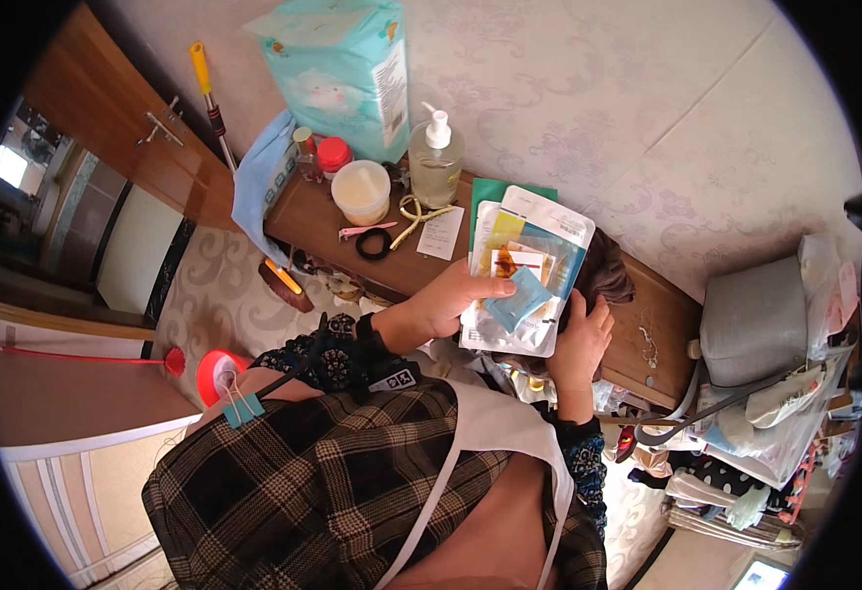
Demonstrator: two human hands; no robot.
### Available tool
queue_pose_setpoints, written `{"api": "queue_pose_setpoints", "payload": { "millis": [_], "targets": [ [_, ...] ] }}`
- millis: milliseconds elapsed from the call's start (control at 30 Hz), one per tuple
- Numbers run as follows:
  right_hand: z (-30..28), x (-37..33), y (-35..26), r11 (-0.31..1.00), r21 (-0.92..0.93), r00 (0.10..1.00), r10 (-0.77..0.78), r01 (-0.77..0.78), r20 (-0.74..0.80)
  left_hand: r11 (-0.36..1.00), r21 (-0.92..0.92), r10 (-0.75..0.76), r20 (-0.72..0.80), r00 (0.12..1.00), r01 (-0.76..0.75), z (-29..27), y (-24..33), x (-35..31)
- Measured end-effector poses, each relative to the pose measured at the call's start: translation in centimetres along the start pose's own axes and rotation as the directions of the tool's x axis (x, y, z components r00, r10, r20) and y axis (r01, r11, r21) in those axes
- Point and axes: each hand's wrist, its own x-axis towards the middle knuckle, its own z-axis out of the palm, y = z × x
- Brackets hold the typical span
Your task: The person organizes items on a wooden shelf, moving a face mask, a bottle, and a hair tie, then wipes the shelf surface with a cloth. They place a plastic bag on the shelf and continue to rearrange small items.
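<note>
My left hand (443,303) is closed on a stack of flat packets, its thumb pressed on top. Uppermost is a small light-blue sachet (517,301), over a small printed packet (521,262) in white and orange. Larger white pouches (545,218) with yellow and blue areas lie beneath, and a green flat piece (488,190) shows behind them. Beside the stack's right edge is my right hand (580,344), its fingers half curled and apart from the thumb. A dark brown cloth (608,273) lies just beyond it; whether the fingers touch the cloth cannot be made out.
On the brown wooden tabletop (663,320) stand a pump bottle (437,162), a round tub (361,193), a red-lidded jar (334,155) and a turquoise package (338,79). A black hair tie (373,244) and a white card (442,233) lie nearer. A grey box-like bag (753,320) sits right.
</note>
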Motion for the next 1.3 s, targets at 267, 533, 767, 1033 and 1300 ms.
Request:
{"api": "queue_pose_setpoints", "payload": {
  "millis": [267,533,767,1033,1300],
  "targets": [
    [-1.0,0.5,1.6,0.890,0.455,0.985,0.111,-0.039,-0.134,0.976,0.219,0.023,-0.038,0.999,-0.015,-2.1,0.8,1.6],
    [-12.4,-4.6,4.9,0.324,0.945,0.894,0.407,0.048,-0.185,0.824,0.563,0.027,-0.164,0.986,0.071,-2.7,0.9,4.7],
    [-18.8,-15.2,8.7,0.371,0.835,0.593,0.588,0.406,-0.550,0.483,0.873,0.299,-0.238,0.924,0.068,-4.3,1.9,4.1],
    [-16.4,-25.2,16.1,0.479,0.816,0.437,0.690,0.323,-0.577,-0.335,0.940,0.586,0.256,0.768,-0.058,-4.1,2.5,2.1],
    [-18.0,-30.1,20.2,0.357,0.892,0.481,0.752,0.278,-0.451,-0.018,0.885,0.249,0.455,0.855,-0.466,8.1,-6.6,11.5]
  ]
}}
